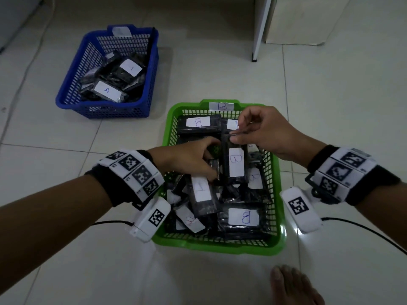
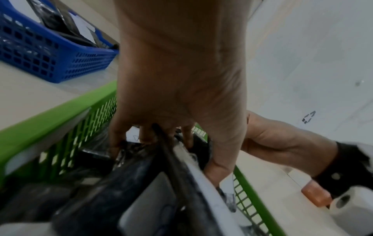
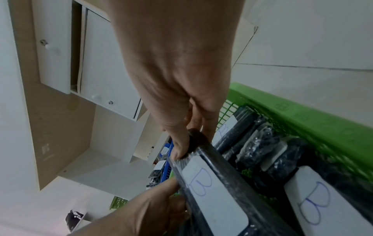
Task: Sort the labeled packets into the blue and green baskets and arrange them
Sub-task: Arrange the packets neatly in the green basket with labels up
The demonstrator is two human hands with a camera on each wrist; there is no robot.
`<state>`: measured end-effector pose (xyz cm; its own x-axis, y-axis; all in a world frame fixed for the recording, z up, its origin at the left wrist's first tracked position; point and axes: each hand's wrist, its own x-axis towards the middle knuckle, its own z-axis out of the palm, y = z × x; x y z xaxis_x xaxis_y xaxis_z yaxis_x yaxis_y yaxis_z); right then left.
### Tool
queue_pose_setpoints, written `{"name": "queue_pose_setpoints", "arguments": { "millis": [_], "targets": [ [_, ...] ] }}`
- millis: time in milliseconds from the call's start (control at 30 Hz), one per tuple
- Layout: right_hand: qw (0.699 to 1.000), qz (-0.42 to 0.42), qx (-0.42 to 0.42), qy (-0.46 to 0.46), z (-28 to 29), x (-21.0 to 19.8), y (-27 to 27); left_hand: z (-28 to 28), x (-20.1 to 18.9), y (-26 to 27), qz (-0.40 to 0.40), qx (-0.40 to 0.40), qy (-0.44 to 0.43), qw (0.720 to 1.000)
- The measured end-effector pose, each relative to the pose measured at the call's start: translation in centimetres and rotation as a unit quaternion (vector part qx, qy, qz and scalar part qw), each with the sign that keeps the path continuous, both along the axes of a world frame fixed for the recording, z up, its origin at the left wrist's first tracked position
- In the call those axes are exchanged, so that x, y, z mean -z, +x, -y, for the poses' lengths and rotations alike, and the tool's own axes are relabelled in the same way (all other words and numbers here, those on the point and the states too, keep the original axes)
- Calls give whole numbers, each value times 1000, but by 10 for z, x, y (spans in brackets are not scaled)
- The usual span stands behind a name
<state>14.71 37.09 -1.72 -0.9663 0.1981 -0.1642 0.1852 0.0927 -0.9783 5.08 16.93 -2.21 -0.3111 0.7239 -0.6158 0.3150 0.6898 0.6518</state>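
Observation:
The green basket (image 1: 169, 119) on the floor holds several black packets with white "B" labels. My right hand (image 1: 248, 133) pinches the far end of an upright black packet labelled B (image 1: 236, 164), seen also in the right wrist view as the B packet (image 3: 212, 196) with the thumb on its top edge. My left hand (image 1: 198, 160) reaches into the basket beside that packet, its fingers curled around packets (image 2: 153, 162) beneath. The blue basket (image 1: 66, 100), farther left, holds black packets, one labelled A (image 1: 107, 90).
White cabinet legs and a panel (image 1: 259, 27) stand at the back right. A bare foot (image 1: 293, 285) rests on the tiled floor in front of the green basket. Cables trail from both wrist cameras across the floor.

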Motion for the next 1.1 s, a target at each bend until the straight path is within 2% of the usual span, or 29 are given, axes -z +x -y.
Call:
{"name": "queue_pose_setpoints", "arguments": {
  "millis": [67, 167, 233, 267, 333, 400, 467, 533, 633, 700, 767, 833, 867, 933, 1100],
  "targets": [
    [1000, 0, 6, 17, 3, 0, -3, -2, -1, 2, -1, -16, 36, 999],
    [1000, -2, 15, 20, 9, 0, -7, -6, 2, 9, -20, -115, 146, 982],
    [999, -8, 1, 38, 8, -2, -6, -7, 5, 9, -59, -135, 141, 979],
    [995, -15, -14, 95, 4, -4, -6, -7, 7, 7, -73, -131, 115, 982],
    [959, -20, -64, 276, -10, -13, -5, -3, 10, -2, -103, -112, 36, 988],
    [905, 12, -152, 397, -22, -15, -3, 2, 13, -11, -112, -92, -23, 989],
    [857, 72, -249, 446, -24, -7, 1, 6, 13, -18, -110, -67, -52, 990],
    [817, 123, -301, 476, -16, 10, 9, 7, 11, -21, -110, -36, -70, 991],
    [764, 154, -309, 545, 4, 29, 17, 6, 10, -19, -163, 16, -84, 983],
    [747, 141, -288, 583, 12, 32, 18, 5, 10, -13, -231, 23, -91, 968],
    [753, 126, -278, 583, 12, 31, 17, 5, 9, -6, -314, 28, -68, 947],
    [775, 97, -277, 559, 8, 31, 14, 3, 7, -3, -347, 58, 38, 935],
    [786, 76, -278, 548, 6, 30, 12, 1, 7, -2, -332, 82, 95, 935],
    [796, 39, -275, 538, 5, 28, 11, -4, 10, -1, -290, 118, 150, 938],
    [820, -14, -236, 521, 4, 32, 13, -14, 24, 1, -268, 139, 142, 943]
  ]
}}
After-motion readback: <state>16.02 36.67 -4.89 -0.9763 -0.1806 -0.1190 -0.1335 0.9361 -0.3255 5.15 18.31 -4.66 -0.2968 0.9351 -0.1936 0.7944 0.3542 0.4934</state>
